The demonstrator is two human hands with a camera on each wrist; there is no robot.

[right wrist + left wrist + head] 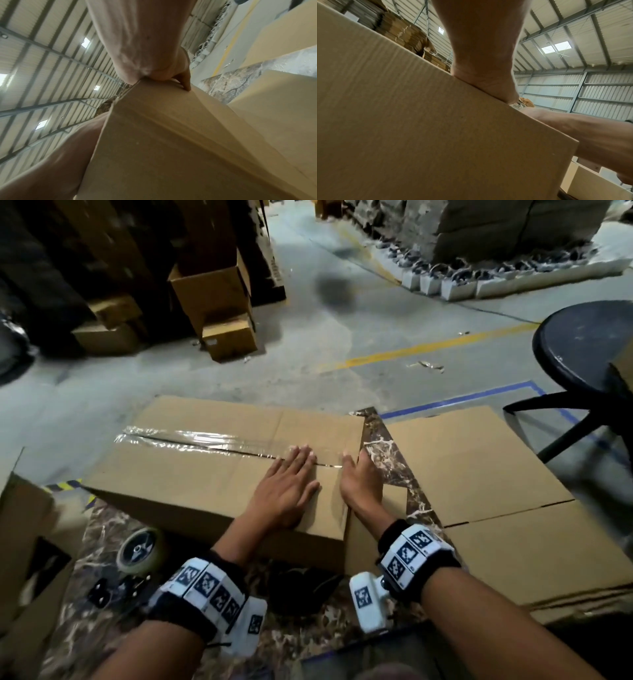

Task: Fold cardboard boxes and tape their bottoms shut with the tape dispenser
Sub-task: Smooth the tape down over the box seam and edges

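The cardboard box [191, 484] lies bottom-up on the marbled mat [385, 446], clear tape [191, 440] along its seam. The left hand [287, 491] presses flat on top, fingers straight; the right hand [359, 484] (thumb on top, fingers down the end wall) presses the box's right edge, clasping nothing

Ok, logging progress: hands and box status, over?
Left hand flat on box top, fingertips on tape. Right hand pressing box's right edge. Nothing blocking.

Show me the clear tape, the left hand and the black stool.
clear tape [205, 441]: head view, glossy strip over the seam.
left hand [286, 484]: head view, back of the hand.
black stool [582, 344]: head view, round seat.
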